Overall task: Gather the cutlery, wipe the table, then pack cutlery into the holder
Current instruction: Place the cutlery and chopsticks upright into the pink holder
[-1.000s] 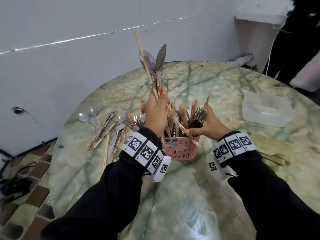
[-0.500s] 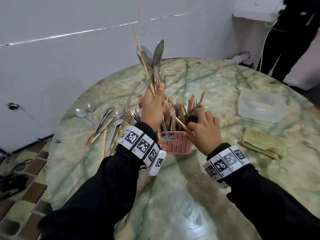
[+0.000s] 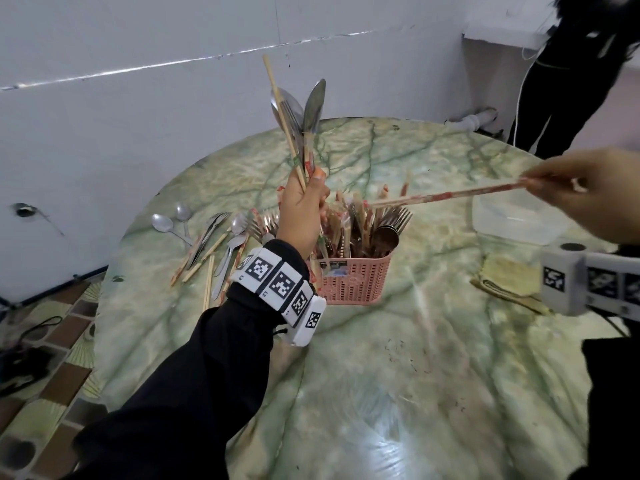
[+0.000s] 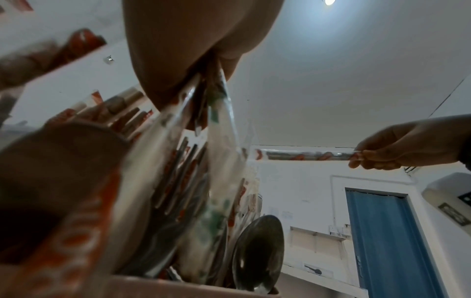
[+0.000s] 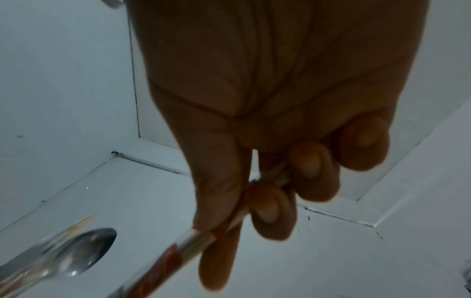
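pink latticed holder [image 3: 349, 282]; green-veined marble table [image 3: 398, 358]; red-printed chopstick wrapper [image 3: 446, 194]; yellow cloth [image 3: 509, 275]

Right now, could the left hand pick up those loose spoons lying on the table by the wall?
Probably not yet. The left hand already grips a bundle of cutlery upright above the pink holder; the loose spoons lie unobstructed, but its fingers are full.

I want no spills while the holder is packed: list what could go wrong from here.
1. The pink holder is already crammed; pushing in more could tip it.
2. The left hand grips a splayed bundle of spoons and chopsticks upright; one could slip out.
3. The right hand pinches only the end of a wrapped chopstick pair, which could swing or drop.
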